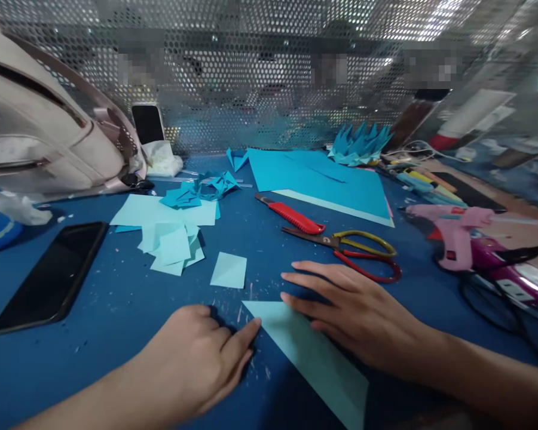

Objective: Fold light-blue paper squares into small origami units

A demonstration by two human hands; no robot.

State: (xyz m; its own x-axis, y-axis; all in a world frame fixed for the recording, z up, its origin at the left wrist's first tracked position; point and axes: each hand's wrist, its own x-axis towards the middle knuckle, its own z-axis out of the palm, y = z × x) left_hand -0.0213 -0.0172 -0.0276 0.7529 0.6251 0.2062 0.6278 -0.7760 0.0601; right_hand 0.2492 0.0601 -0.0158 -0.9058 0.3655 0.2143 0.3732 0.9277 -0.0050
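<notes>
Near the desk's (116,310) front edge, the right hand (354,316) lies flat (fingers spread) on a folded paper (314,352); the left hand's (197,358) fingertip presses its corner, gripping nothing.

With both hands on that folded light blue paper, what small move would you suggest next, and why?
Probably run the left hand forefinger along the upper edge of the folded paper triangle to sharpen the crease: that fingertip already touches its corner, while the right hand lies flat on the paper, pinning it to the blue table.

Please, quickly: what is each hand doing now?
Left hand: holds nothing, forefinger at the folded paper corner.
Right hand: open, flat on the folded paper.
</notes>
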